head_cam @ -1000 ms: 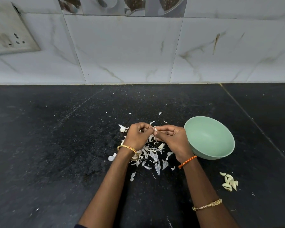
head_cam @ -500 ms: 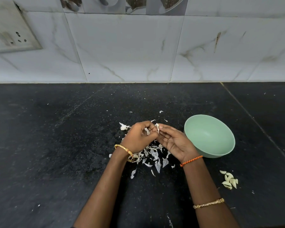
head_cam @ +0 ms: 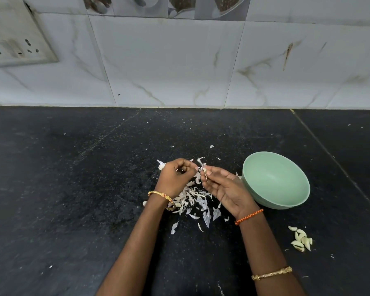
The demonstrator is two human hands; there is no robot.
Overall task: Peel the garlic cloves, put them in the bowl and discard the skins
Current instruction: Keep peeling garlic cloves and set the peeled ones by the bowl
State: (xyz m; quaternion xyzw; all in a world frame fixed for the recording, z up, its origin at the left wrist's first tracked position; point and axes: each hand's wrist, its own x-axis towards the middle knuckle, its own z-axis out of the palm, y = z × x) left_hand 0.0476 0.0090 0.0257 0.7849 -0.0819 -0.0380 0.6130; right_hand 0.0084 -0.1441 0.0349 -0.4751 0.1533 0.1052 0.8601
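My right hand (head_cam: 225, 189) pinches a small garlic clove (head_cam: 204, 171) between thumb and fingers, palm turned up. My left hand (head_cam: 175, 178) has its fingers curled and pinches a strip of skin (head_cam: 200, 162) that still hangs from the clove's tip. Both hands hover over a pile of white skins (head_cam: 192, 201) on the black counter. A pale green bowl (head_cam: 291, 201) sits just right of my right hand; its visible inside holds nothing. A small heap of peeled cloves (head_cam: 301, 240) lies on the counter, near and to the right of the bowl.
The black stone counter (head_cam: 73, 189) stretches wide to the left and right, with a seam (head_cam: 329, 154) running diagonally on the right. A marbled tile wall (head_cam: 179, 60) backs it, with a socket plate (head_cam: 15, 39) at the upper left.
My right hand has turned palm up and opened out beside the bowl. The left hand has pulled a strip of skin up and away from the clove.
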